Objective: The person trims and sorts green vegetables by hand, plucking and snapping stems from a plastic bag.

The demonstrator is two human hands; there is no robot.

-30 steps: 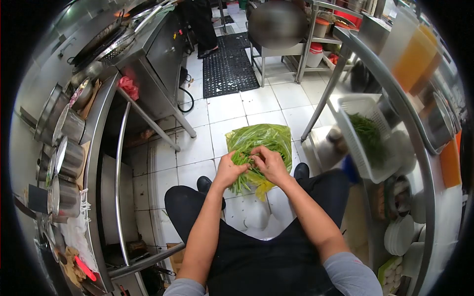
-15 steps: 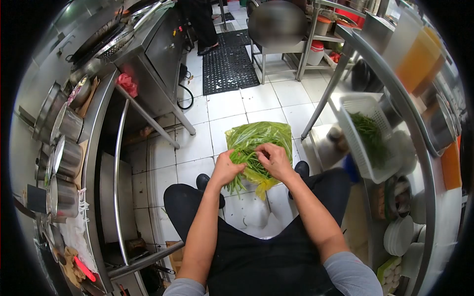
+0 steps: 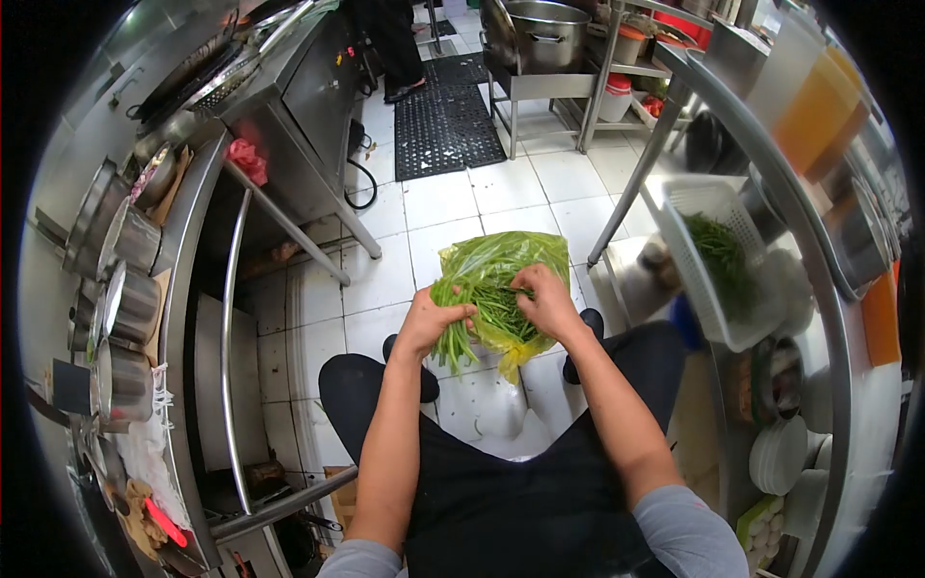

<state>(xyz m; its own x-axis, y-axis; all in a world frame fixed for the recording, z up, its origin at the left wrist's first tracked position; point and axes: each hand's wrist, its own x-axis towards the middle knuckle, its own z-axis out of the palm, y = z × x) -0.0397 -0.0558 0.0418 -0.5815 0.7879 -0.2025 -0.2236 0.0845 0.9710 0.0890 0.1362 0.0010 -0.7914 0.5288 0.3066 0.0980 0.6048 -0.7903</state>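
A yellow-green plastic bag (image 3: 520, 249) lies open low between my knees, full of thin leafy green stalks (image 3: 494, 306). At the bag's left side, my left hand (image 3: 424, 324) is closed round a bunch of green stalks (image 3: 451, 347), with its thumb across them and their ends hanging down. My right hand (image 3: 546, 306) is at the bag's right side, its fingers pinched on stalks among the loose greens. The fingertips of the right hand are partly hidden.
On the right, a white perforated basket (image 3: 734, 339) holds more greens under a steel table (image 3: 805, 183). Steel pots (image 3: 132, 306) line the left counter. Ahead lie a black rubber mat (image 3: 448, 130) and a large stockpot (image 3: 549, 40); another person's legs (image 3: 390, 48) stand beyond.
My hands have moved apart. The left has shifted left with its bunch of stalks, and the right has moved slightly right and up. More greens show between them.
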